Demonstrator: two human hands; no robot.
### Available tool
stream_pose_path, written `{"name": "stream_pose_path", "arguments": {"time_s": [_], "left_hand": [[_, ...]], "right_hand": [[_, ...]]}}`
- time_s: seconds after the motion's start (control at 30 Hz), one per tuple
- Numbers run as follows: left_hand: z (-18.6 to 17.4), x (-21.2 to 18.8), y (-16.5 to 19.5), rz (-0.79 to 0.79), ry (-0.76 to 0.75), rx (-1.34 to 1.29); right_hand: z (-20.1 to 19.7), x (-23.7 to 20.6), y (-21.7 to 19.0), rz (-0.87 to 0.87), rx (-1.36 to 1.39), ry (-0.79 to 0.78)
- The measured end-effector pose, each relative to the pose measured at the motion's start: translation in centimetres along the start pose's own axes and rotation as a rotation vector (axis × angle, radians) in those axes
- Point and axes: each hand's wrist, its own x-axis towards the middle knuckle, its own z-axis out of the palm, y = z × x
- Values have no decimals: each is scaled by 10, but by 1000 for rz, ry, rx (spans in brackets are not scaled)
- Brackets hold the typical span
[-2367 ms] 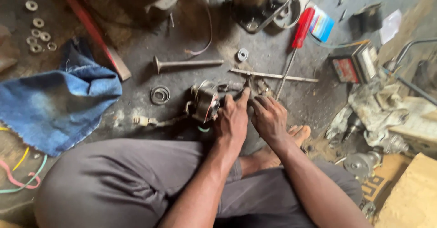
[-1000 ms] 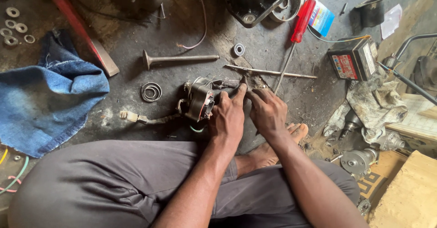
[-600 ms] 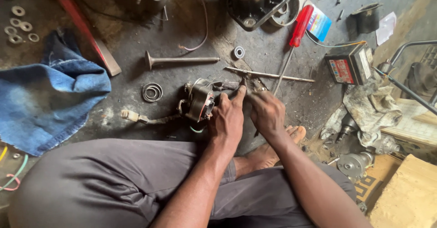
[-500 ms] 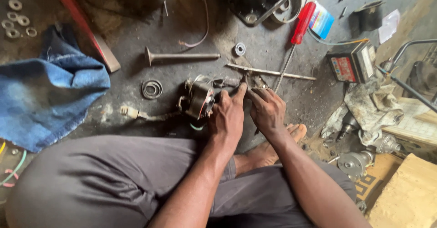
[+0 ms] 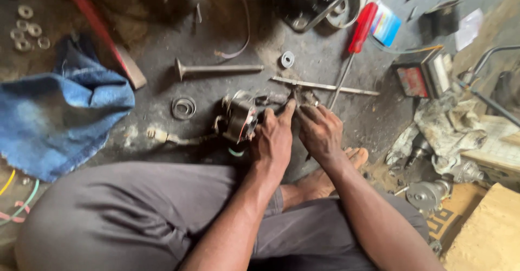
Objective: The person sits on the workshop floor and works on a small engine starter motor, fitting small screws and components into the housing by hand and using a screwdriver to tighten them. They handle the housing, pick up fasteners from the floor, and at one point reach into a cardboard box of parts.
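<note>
Cloth: we see a blue cloth [image 5: 57,116] lying at the left of the frame.
Motor: a small electric motor [image 5: 241,116] sits on the dark floor at centre, just above our knees.
Left hand: our left hand [image 5: 273,141] is closed on the motor's right end.
Right hand: our right hand [image 5: 320,133] is close beside it, fingers curled on a small part there; what it grips we cannot tell.
Screwdriver: a red-handled screwdriver [image 5: 355,43] lies at upper right.
Valve: a metal valve [image 5: 216,68] lies above the motor.

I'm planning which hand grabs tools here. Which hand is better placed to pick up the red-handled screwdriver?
Probably the right hand: the screwdriver lies on its side, its shaft just beyond those fingers. The left hand rests against the small motor.
</note>
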Motion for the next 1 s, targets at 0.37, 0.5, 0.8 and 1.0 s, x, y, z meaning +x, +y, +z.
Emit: {"name": "stream_pose_path", "arguments": {"time_s": [0.37,0.5,0.8,1.0], "left_hand": [[8,3,-2,-2,26,-44],[13,6,-2,-9,42,-22],[14,5,-2,6,41,13],[11,5,-2,-33,-26,-49]], "right_hand": [[6,-6,2,45,-12,32],[6,-9,1,124,-23,18],[8,-13,3,23,-16,25],[8,-15,4,82,11,1]]}}
